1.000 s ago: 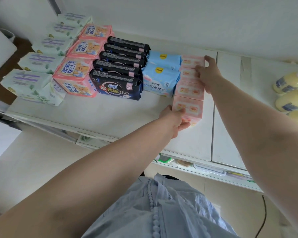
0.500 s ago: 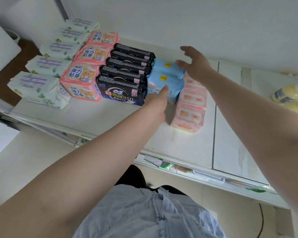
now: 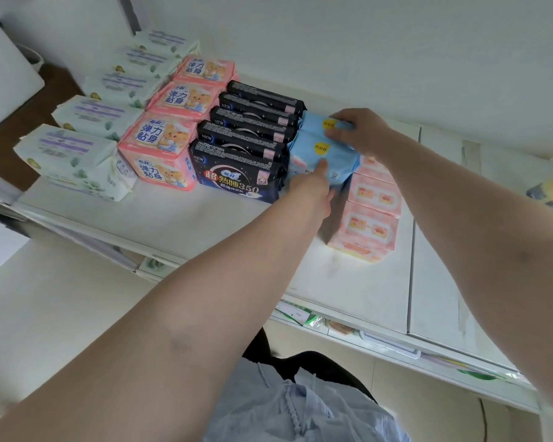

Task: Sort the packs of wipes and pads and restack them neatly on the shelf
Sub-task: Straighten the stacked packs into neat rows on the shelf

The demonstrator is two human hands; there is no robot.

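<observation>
Five rows of packs line the white shelf (image 3: pixel 205 224): pale green wipe packs (image 3: pixel 74 154), pink bear-printed pad packs (image 3: pixel 160 148), black pad packs (image 3: pixel 240 161), soft blue plastic packs (image 3: pixel 320 154), light pink wipe packs (image 3: pixel 367 231). The left hand (image 3: pixel 313 186) presses the front blue pack's near face, fingers hidden. The right hand (image 3: pixel 355 129) grips the rear pack, nearer the back; the blue row's long axis runs front to back.

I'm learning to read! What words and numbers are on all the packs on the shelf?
"弹力贴身": on the pink bear packs.
"NEW": on the edges of the dark navy packs.
"超熟睡350": on the front navy pack.
Yellow round labels on the blue packs: too blurred.
Pale green packs: purple print unreadable.
Light pink packs: no readable words.
</observation>
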